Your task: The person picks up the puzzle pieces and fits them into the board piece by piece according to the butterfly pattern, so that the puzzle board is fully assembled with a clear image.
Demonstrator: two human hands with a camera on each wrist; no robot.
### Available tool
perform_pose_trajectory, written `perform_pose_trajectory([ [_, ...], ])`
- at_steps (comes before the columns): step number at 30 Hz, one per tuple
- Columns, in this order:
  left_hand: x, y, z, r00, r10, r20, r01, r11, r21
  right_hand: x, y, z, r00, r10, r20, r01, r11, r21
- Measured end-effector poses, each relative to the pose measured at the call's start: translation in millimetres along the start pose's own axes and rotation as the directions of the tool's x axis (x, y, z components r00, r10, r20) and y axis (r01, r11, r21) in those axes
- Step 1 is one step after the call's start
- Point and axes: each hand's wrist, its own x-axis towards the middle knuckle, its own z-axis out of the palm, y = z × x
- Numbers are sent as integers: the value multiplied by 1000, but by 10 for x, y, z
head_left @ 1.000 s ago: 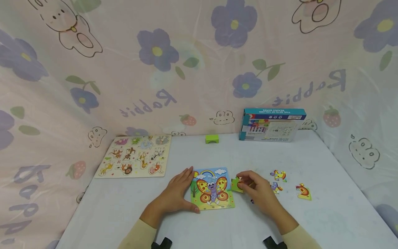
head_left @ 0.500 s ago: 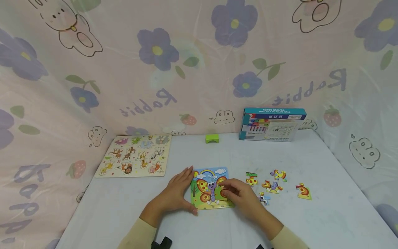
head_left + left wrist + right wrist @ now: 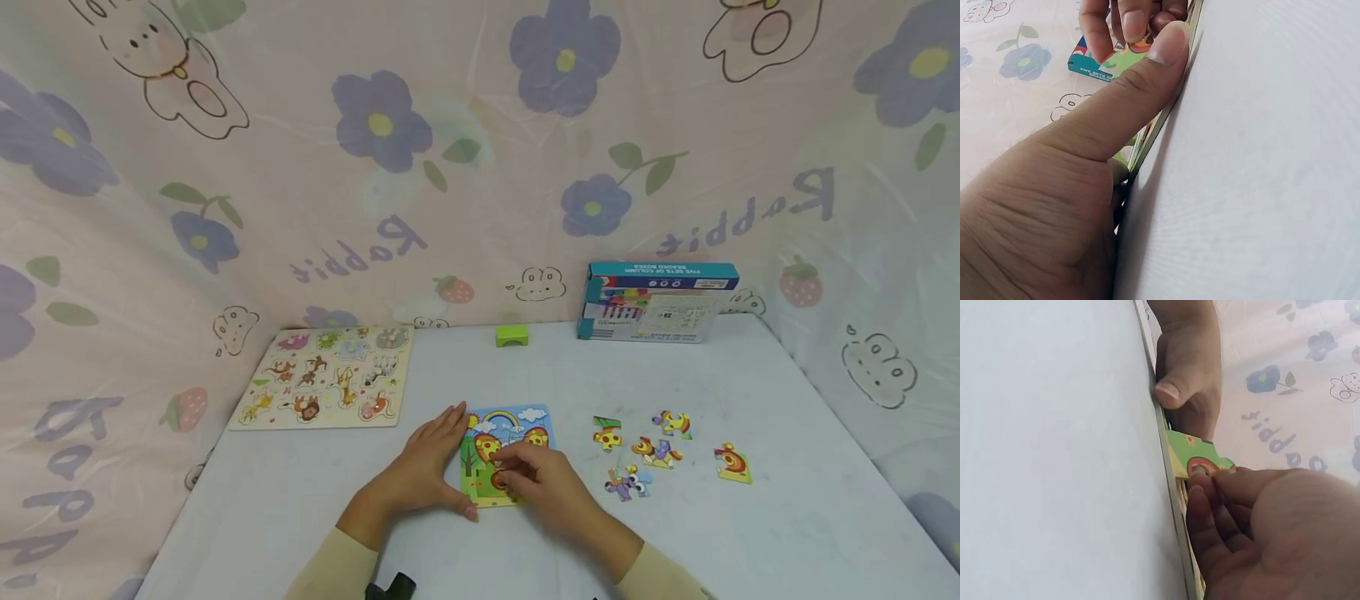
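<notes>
A square butterfly puzzle board (image 3: 510,415) lies on the table, with a rainbow and clouds along its top. My right hand (image 3: 551,492) pinches a green puzzle piece (image 3: 1191,450) with a red-ringed patch between thumb and fingertips. It holds the piece over the lower left of the board, and the hand hides the board's lower right. My left hand (image 3: 420,468) rests against the board's left side, fingers straight along that edge and thumb (image 3: 1147,75) at the near left corner. In the right wrist view the piece is tilted close over the board, just short of the left thumb.
Several loose puzzle pieces lie right of the board, among them an orange and green snail-like piece (image 3: 732,463) and a pizza-patterned piece (image 3: 607,437). An animal puzzle board (image 3: 322,379) lies at back left. A green block (image 3: 512,335) and a toy box (image 3: 652,304) stand behind.
My right hand has carried the green piece leftward from beside the board to over its lower left, uncovering loose pieces on the right. The left hand stays at the board's edge.
</notes>
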Motion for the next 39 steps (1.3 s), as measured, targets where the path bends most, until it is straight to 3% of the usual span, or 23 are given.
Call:
perform_pose_trajectory([
  [15,7,-16,16,1000,8,-4,-8,1000,1,78,-52,142,1000,-12,-23,8,990,-140],
  [21,1,-18,16,1000,7,0,-7,1000,6,82,-65,167,1000,-10,-23,4,967,-253],
  [30,-4,7,0,1000,16,-10,-16,1000,-2,39,-77,192,996,-73,57,89,922,-377],
  [32,-3,8,0,1000,13,-9,-13,1000,-3,27,-96,184,991,-91,94,123,894,-431],
  [34,-2,8,2,1000,10,-8,-10,1000,-6,13,-121,176,981,-125,149,185,838,-514],
  [39,-7,15,2,1000,4,-6,-4,1000,-14,-25,-217,179,953,-130,273,292,628,-721],
])
